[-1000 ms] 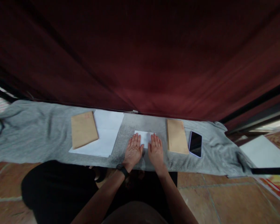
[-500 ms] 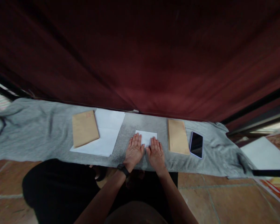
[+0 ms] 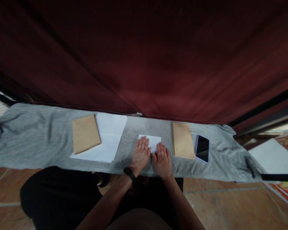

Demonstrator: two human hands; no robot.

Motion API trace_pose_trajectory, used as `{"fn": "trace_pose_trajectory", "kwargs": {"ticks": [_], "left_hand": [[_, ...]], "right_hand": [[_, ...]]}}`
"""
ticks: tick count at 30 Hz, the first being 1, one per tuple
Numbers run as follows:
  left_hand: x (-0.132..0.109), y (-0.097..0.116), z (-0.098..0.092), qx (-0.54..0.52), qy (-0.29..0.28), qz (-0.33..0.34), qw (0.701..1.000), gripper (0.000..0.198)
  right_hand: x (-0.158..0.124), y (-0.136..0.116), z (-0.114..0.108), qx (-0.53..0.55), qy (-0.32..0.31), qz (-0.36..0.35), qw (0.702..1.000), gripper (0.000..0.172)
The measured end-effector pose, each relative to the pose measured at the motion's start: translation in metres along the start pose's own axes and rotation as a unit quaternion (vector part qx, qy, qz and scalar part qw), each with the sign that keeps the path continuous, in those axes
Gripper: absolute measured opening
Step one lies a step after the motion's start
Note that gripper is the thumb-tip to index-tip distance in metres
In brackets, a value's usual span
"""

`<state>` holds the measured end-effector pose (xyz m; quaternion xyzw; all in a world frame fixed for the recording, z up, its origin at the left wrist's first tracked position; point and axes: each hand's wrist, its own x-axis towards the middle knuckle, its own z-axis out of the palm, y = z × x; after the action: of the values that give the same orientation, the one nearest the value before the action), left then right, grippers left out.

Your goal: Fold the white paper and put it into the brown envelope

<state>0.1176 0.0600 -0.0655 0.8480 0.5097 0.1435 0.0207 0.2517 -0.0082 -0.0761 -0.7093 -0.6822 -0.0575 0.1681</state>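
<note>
A small white sheet of paper (image 3: 154,144), seemingly folded, lies on the grey cloth under my fingers. My left hand (image 3: 140,154) rests flat on its left part with the fingers stretched out, a dark band at the wrist. On the paper's lower right edge lies my right hand (image 3: 162,160), also flat with fingers extended. Both palms face down, and the paper's near edge is hidden beneath them. Neither hand is wrapped around anything.
Left of my hands, a brown envelope (image 3: 85,134) overlaps larger white sheets (image 3: 111,137). To the right lie brown envelopes (image 3: 183,140) and a phone (image 3: 202,148) with a pale purple edge. Grey cloth (image 3: 43,137) covers the narrow surface, with a dark red curtain (image 3: 144,64) behind.
My left hand has shifted slightly right across the paper, and my right hand has moved a little right and nearer to me. The view has shifted slightly.
</note>
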Motion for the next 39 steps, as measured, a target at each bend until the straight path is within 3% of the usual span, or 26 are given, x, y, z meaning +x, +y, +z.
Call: {"fn": "trace_pose_trajectory", "kwargs": {"ticks": [6, 16, 22, 28, 39], "left_hand": [[0.017, 0.004, 0.009, -0.016, -0.018, 0.049, 0.999, 0.054], [0.013, -0.011, 0.004, 0.007, -0.012, 0.002, 1.000, 0.059], [0.011, -0.015, 0.003, 0.012, -0.018, 0.013, 1.000, 0.058], [0.011, -0.018, 0.007, 0.018, -0.016, 0.023, 0.999, 0.058], [0.004, -0.029, 0.000, 0.014, 0.003, -0.008, 1.000, 0.057]], "right_hand": [[0.001, 0.000, 0.003, -0.010, -0.008, 0.005, 1.000, 0.053], [0.003, 0.001, 0.001, 0.011, -0.003, 0.016, 1.000, 0.052], [0.033, -0.008, -0.007, 0.063, -0.013, -0.007, 0.998, 0.049], [0.055, -0.021, 0.006, 0.075, -0.054, -0.047, 0.995, 0.048], [0.040, 0.005, 0.013, 0.007, 0.016, 0.025, 1.000, 0.053]]}}
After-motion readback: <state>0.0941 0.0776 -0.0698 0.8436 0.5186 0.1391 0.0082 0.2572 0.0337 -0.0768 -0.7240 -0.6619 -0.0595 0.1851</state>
